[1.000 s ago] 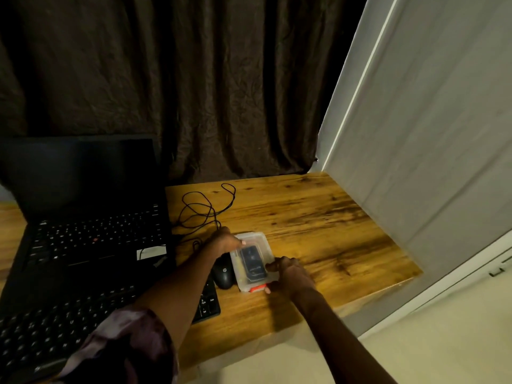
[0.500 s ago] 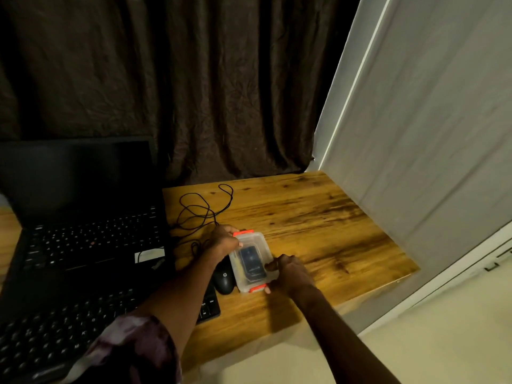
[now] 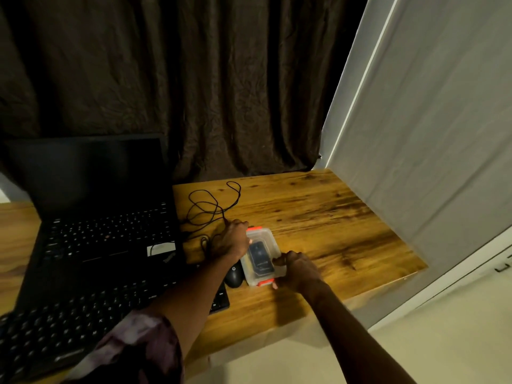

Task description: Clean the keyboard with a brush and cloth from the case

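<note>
A small clear plastic case (image 3: pixel 261 256) with orange latches lies on the wooden desk (image 3: pixel 318 217), right of the mouse. Something dark shows through its lid. My left hand (image 3: pixel 231 241) grips the case's far left corner by the far orange latch. My right hand (image 3: pixel 295 266) grips its near right edge, fingers curled over the rim. A black external keyboard (image 3: pixel 110 309) lies in front of the laptop, partly under my left forearm. No brush or cloth is visible outside the case.
An open black laptop (image 3: pixel 105 217) stands at the left with its screen dark. A black mouse (image 3: pixel 234 274) sits beside the case, its cable (image 3: pixel 213 206) looped behind. A grey wall panel (image 3: pixel 429 134) bounds the desk's right; dark curtains hang behind.
The far orange latch has come into view as my left hand shifted on the far corner. My right hand keeps its hold on the near right edge. The case has barely moved.
</note>
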A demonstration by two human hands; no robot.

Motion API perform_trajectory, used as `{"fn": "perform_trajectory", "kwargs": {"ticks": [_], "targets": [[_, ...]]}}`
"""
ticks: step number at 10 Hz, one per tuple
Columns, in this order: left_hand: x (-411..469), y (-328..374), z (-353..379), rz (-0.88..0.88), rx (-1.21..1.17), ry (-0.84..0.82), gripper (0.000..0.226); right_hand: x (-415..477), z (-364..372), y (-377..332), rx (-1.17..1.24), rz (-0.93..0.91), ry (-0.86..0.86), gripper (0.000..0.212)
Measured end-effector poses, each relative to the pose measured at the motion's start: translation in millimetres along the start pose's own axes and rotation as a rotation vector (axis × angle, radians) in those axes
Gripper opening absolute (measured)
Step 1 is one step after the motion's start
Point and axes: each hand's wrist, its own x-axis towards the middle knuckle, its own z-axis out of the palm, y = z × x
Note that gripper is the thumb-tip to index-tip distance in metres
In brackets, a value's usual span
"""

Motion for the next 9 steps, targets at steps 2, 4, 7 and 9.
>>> {"fn": "perform_trajectory", "kwargs": {"ticks": [2,4,7,9], "targets": [[-21.5,-23.2,-8.1,0.174,-0.048,-0.023,0.065,-2.1,-9.0,-4.7,0.201,-0.041,0.020,0.074],[-41.8,-78.9,-36.2,0.257,0.177,0.071,0.077,10.4,-8.8,-27.6,0.152,-0.128,0.213,0.079],[-100.1,-179.1,-99.0,0.079,0.352,0.066,0.104,-12.0,7.4,-121.8,-0.083,-0.374,0.194,0.081],[-130.9,-235.6,-132.2,-0.083,0.355,0.067,0.119,-19.2,37.8,-183.6,-0.158,-0.502,0.223,0.087]]}}
